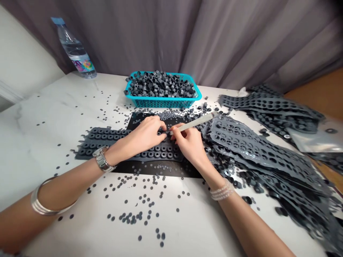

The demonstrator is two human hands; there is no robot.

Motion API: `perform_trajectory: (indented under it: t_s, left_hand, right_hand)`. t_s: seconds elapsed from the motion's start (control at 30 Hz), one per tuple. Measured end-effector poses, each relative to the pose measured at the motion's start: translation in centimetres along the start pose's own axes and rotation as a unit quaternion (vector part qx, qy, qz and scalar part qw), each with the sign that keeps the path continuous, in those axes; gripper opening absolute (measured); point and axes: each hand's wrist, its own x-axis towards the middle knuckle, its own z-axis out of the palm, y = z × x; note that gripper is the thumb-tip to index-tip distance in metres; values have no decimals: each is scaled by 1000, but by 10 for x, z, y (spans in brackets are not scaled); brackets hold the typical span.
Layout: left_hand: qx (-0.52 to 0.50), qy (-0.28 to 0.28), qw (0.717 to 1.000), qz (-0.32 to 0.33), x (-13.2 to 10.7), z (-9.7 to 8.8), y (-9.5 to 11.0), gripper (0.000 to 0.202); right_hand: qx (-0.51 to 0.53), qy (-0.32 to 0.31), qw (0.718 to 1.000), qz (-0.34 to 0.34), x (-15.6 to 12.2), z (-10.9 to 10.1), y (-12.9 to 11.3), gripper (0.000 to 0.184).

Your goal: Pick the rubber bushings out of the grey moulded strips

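A dark grey rubber sheet [89, 151] with rows of round ring-shaped parts lies flat in front of me, over a black mat [125, 167]. My right hand [189, 142] grips a slim white pen-like tool [197, 122], its tip pointing left and down to the sheet. Close by that tip, my left hand [147, 134] rests over the sheet with thumb and fingers pinched together. Whatever sits in that pinch is too small and covered to make out. Small dark discs [131, 217] are scattered around the mat.
Behind the mat stands a turquoise basket [163, 103] heaped with small grey rubber rings. Stacked punched sheets [249, 142] and loose rings crowd the right side; more sheets [268, 103] lie behind, beside a clear plastic bag [318, 139]. A water bottle [77, 53] stands back left, near the curtain.
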Motion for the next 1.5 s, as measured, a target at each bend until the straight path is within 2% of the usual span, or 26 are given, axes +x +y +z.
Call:
perform_trajectory:
  t_s: [0.3, 0.47, 0.57, 0.67, 0.73, 0.8, 0.87, 0.9, 1.0, 1.07, 1.17, 1.27, 1.43, 1.5]
  left_hand:
    - [52, 10, 997, 49, -1, 7, 0, 13]
    - [66, 2, 997, 41, 1, 9, 2, 13]
    - [27, 3, 1000, 12, 0, 4, 7, 16]
    - [-88, 41, 994, -47, -3, -7, 10, 10]
    - [-251, 93, 959, -91, -6, -18, 8, 7]
    - [-448, 120, 877, -130, -8, -29, 5, 8]
    - [-596, 90, 780, -167, -9, -35, 1, 6]
    - [-641, 60, 742, -186, -9, -36, 1, 6]
    - [-709, -15, 672, -214, -10, -35, 2, 3]
    - [-732, -41, 645, -216, -11, -33, 6, 7]
    - [-751, -53, 621, -216, -14, -33, 11, 15]
    - [-761, -50, 609, -219, -16, -35, 15, 13]
    - [-782, -26, 566, -259, -19, -38, 20, 12]
    - [-786, -29, 560, -261, -20, -39, 23, 12]
  right_hand:
    - [-46, 4, 998, -37, -1, 2, -6, 30]
    - [-88, -9, 995, -43, 6, 6, -11, 24]
    - [-108, -4, 993, -44, 9, 10, -13, 23]
    - [-114, 7, 993, -39, 9, 10, -14, 23]
    - [-104, 9, 994, -24, 7, 9, -12, 23]
    - [-69, 8, 998, -5, 5, 6, -9, 24]
    - [-14, 18, 1000, 14, 3, 4, -6, 27]
    - [13, 27, 999, 21, 2, 2, -4, 29]
    - [59, 57, 996, 35, 0, -3, 0, 31]
    - [66, 73, 994, 43, -2, -7, 0, 30]
    - [81, 86, 992, 51, -3, -11, -2, 30]
    - [100, 96, 989, 57, -3, -13, -5, 29]
    - [114, 99, 986, 69, -3, -14, -9, 29]
    - [119, 93, 986, 67, -4, -14, -9, 28]
